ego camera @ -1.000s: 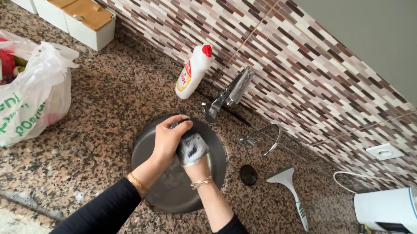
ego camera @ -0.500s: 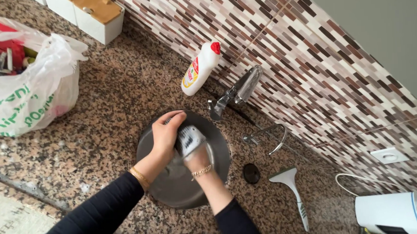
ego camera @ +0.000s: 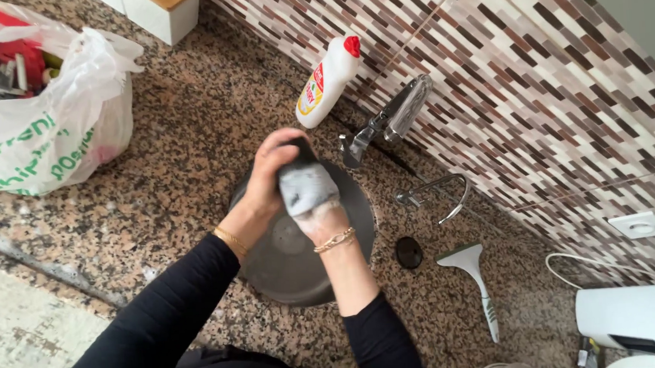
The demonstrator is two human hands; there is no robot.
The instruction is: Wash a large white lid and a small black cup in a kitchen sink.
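Left hand (ego camera: 270, 176): curled over a dark item's top, above the round sink (ego camera: 287, 266). Right hand (ego camera: 315, 207): wrapped in soapy grey cloth (ego camera: 305, 189), gripping it; bottle (ego camera: 326, 82) at one o'clock.

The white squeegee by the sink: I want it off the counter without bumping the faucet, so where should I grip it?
Probably take the squeegee by its long narrow handle, coming from the near counter edge. It lies flat, blade end toward the small faucet and handle trailing away, so that end is free.
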